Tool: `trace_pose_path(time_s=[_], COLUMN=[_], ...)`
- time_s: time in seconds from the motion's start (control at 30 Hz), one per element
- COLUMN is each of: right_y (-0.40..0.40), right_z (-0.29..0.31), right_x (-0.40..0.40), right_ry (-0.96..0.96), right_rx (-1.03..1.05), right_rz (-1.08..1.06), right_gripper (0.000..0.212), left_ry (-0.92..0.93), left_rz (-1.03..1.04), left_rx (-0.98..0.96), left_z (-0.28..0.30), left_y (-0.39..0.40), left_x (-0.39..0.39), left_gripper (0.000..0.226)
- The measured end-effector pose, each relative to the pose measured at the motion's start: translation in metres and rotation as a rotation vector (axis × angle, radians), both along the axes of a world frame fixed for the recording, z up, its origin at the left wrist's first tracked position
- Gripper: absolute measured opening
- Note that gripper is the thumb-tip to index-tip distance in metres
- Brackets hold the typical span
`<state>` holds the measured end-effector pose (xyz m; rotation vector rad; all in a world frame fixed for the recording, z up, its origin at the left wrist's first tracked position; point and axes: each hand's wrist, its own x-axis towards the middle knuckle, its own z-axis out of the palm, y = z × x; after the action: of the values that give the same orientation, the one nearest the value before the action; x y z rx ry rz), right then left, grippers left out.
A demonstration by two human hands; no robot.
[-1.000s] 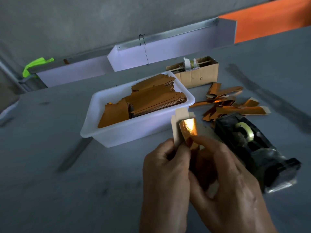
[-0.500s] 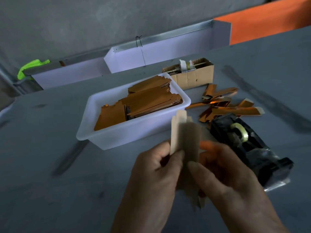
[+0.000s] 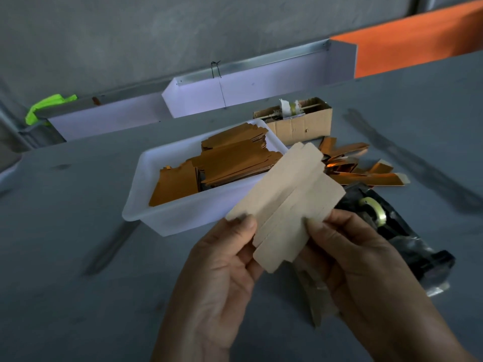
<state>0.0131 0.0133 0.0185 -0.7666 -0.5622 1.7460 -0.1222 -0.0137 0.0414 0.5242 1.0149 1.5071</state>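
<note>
A person's left hand (image 3: 222,267) and right hand (image 3: 358,259) each pinch a flat, creased card blank (image 3: 285,202), plain side up, above the table (image 3: 78,283) by the white tub (image 3: 146,205), apparently poised to begin folding along its creases.

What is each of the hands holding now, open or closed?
Left hand: closed, pinching the card.
Right hand: closed, pinching the same card.
</note>
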Motion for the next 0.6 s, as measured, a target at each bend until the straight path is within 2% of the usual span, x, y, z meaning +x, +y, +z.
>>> trace_pose_path(time_s=[0.07,0.1,0.17,0.2,0.3,0.37,0.43,0.47,0.53,0.6], right_y=[0.000,0.001,0.002,0.002,0.000,0.004,0.011,0.014,0.020,0.026], right_z=[0.001,0.000,-0.002,-0.003,0.005,0.011,0.015,0.017,0.019,0.014], right_x=[-0.004,-0.005,-0.003,-0.001,0.009,0.013,0.014,0.014,0.015,0.016], right_ry=[0.007,-0.036,-0.280,-0.438,-0.834,-1.150,-1.342,-1.374,-1.316,-1.146], right_rx=[-0.032,-0.031,0.019,0.079,0.444,0.726,0.870,0.899,0.852,0.710], right_rz=[-0.045,-0.074,-0.140,-0.188,-0.448,-0.515,-0.437,-0.384,-0.267,-0.169], right_gripper=[0.036,0.040,0.050,0.055,0.063,0.064,0.048,0.035,0.015,0.007], left_ry=[0.045,0.155,0.492,0.646,1.018,1.185,1.217,1.222,1.172,0.958], left_rz=[0.058,0.076,0.074,0.061,-0.031,-0.161,-0.255,-0.257,-0.190,-0.105], left_rx=[0.014,0.014,0.000,0.003,0.079,0.152,0.212,0.230,0.238,0.205], left_z=[-0.001,-0.002,0.000,0.004,0.015,0.024,0.031,0.033,0.035,0.031], left_y=[0.004,0.006,0.011,0.013,0.018,0.022,0.025,0.027,0.029,0.031], left_x=[0.002,0.000,-0.008,-0.013,-0.029,-0.032,-0.029,-0.027,-0.024,-0.026], left_gripper=[0.007,0.006,0.011,0.005,0.004,0.008,0.015,0.020,0.019,0.015])
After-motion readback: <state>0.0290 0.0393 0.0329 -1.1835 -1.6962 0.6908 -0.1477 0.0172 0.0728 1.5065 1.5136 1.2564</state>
